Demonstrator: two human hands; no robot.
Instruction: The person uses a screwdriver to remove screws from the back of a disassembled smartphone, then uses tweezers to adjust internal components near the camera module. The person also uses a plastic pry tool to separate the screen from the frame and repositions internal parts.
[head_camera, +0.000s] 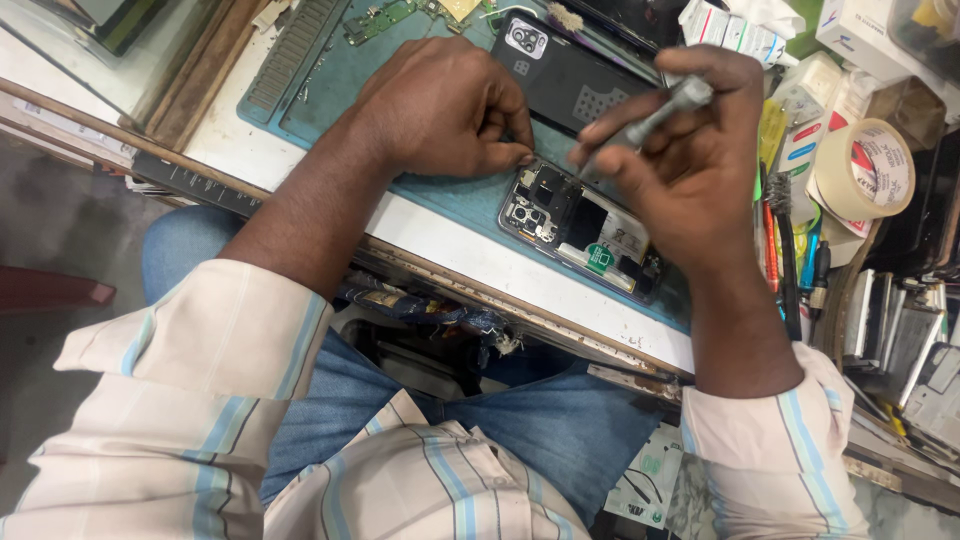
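Screwdriver (640, 125) pinched in the right hand (690, 170), tip down on the opened phone (580, 225); left hand (445, 110), fingers closed, steadies the phone's upper edge. Best kept vertical, pressure light.

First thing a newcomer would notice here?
The opened phone at centre on the teal mat, its circuitry exposed. The right hand holds a grey screwdriver with its tip down on the phone, while the left hand pinches at the phone's top edge. Behind lies the black back cover; a tape roll sits at right.
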